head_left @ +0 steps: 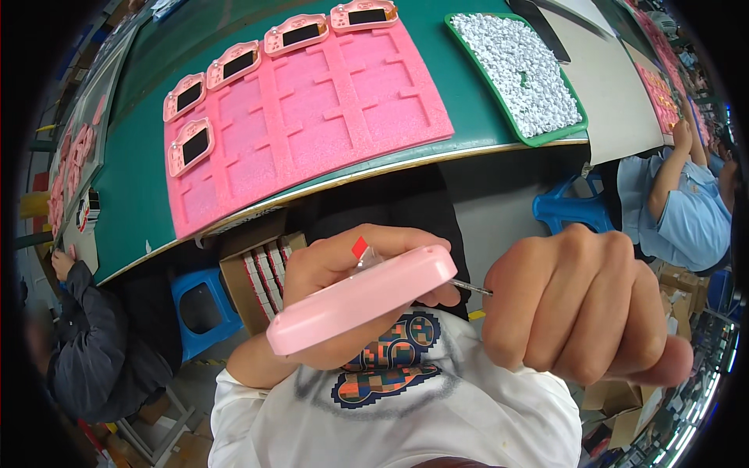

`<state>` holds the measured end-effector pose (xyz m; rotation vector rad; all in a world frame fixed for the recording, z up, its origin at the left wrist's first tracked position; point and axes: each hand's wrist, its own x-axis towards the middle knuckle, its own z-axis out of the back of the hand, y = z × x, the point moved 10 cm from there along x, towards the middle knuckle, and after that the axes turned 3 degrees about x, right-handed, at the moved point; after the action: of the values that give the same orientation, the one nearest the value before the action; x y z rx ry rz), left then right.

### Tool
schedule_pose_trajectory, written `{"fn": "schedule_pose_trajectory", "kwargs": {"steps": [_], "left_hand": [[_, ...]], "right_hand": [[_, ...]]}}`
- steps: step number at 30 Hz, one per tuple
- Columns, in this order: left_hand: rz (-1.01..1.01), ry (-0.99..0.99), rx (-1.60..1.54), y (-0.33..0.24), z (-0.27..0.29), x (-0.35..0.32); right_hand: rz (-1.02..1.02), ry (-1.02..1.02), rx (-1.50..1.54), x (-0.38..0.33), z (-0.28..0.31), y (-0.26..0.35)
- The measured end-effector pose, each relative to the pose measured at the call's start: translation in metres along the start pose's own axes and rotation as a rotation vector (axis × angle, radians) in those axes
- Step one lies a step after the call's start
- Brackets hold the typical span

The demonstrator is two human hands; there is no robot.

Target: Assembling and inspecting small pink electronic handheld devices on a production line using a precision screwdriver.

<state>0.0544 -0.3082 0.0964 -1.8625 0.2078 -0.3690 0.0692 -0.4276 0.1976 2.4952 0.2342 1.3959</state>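
Observation:
My left hand [324,261] grips a pale pink plastic case [363,300] with rounded corners, seen edge-on and tilted up to the right. A clear tab with a red diamond [360,248] stands up from its far side. At right my right hand [573,304] is closed in a fist around something mostly hidden. A thin, dark, metallic-looking strand or shaft [472,288] runs between the fist and the case's right end; its kind cannot be made out. Both hands are raised in front of my white shirt, short of the table edge.
On the green table [144,187], a pink foam tray [312,117] holds several pink handheld devices with dark screens [300,33]. A green-rimmed bin [519,78] contains many small whitish pieces. Blue stools [204,312], an open carton [265,273] and seated people [683,203] flank me.

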Motion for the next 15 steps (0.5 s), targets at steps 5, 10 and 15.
{"fn": "schedule_pose_trajectory", "kwargs": {"steps": [5,10,15], "left_hand": [[0.073,-0.027,0.249,0.012,0.029,0.007],[0.125,-0.183,0.961,-0.018,0.136,0.017],[0.286,-0.132,1.507,-0.047,0.182,0.062]], "right_hand": [[-0.115,-0.115,-0.106,-0.002,0.016,0.009],[-0.554,-0.166,-1.748,-0.021,0.103,0.046],[-0.764,-0.16,-2.288,-0.033,0.205,0.085]]}}
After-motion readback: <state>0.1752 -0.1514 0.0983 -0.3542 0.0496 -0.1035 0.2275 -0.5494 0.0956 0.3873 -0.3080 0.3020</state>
